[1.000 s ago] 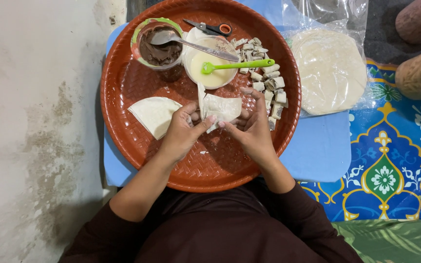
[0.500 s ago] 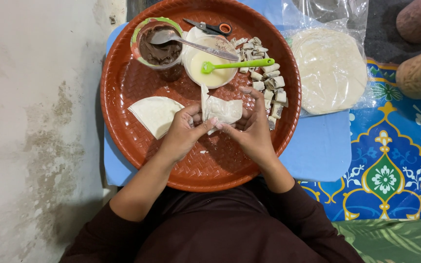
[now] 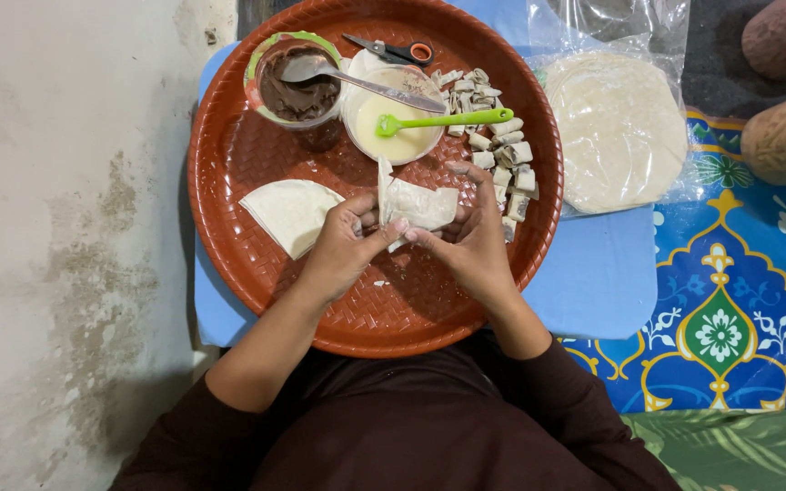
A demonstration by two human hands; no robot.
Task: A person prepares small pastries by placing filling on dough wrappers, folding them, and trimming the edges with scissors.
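While both hands meet over the middle of the round reddish-brown woven plastic tray [image 3: 229, 264], they pinch a thin, pale, partly folded pastry wrapper [image 3: 416, 205] between them. The left hand [image 3: 343, 245] closes its thumb and fingers on the wrapper's left edge, where a narrow flap stands upright. The right hand [image 3: 470, 241] grips the right side and lower edge, its fingers curled behind the sheet and its thumb meeting the left thumb at the bottom corner. The wrapper is held just above the tray floor, near the tray's centre.

Just left of the left hand, a pale quarter-circle pastry sheet [image 3: 291, 214] lies flat on the tray. At the tray's far side stands a small green-rimmed cup of brown paste [image 3: 295, 86] with a metal spoon [image 3: 357, 80] resting across it. Beside the cup sits a clear bowl of cream-coloured liquid [image 3: 402, 132], with a green silicone brush [image 3: 443, 120] lying over it. A heap of small pale rolled pieces [image 3: 498, 145] fills the tray's right part, close to the right hand's fingers. Small scissors with an orange handle [image 3: 391, 48] lie at the far rim.

The tray rests on a light blue board [image 3: 598, 273]. A stack of round pale wrappers in a clear plastic bag [image 3: 620, 127] lies to the right of the tray, partly on a blue patterned mat [image 3: 739, 309].
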